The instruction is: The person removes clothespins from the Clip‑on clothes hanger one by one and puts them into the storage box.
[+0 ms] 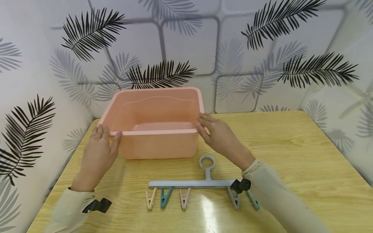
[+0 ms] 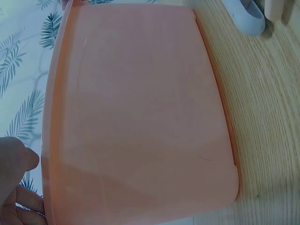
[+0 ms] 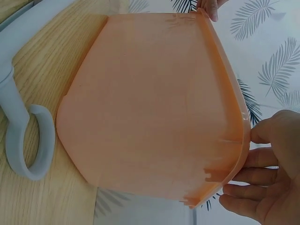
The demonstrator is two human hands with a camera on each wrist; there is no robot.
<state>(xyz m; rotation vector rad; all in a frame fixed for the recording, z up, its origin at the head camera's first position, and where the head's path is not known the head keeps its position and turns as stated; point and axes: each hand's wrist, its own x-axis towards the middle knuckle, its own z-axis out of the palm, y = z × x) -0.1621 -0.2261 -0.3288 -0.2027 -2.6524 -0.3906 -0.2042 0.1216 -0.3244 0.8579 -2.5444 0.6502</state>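
Observation:
A pink plastic basin (image 1: 158, 144) stands on the wooden table near the back wall, its open top facing up. My left hand (image 1: 97, 155) touches the rim at the front left corner, fingers extended and thumb by the front edge. At the right end of the rim, the fingers of my right hand (image 1: 220, 136) rest against the basin, fairly straight in the right wrist view. In front of the basin lies a grey-blue clip hanger (image 1: 186, 184) with a round hook (image 1: 207, 161) and several clothespins (image 1: 184, 198) along its bar. My right sleeve partly covers its right end.
The wooden table (image 1: 291, 145) extends to the right of the basin. Behind it and along both sides rise walls (image 1: 189, 45) with a feather-leaf pattern. Each wrist carries a small black camera mount (image 1: 99, 205).

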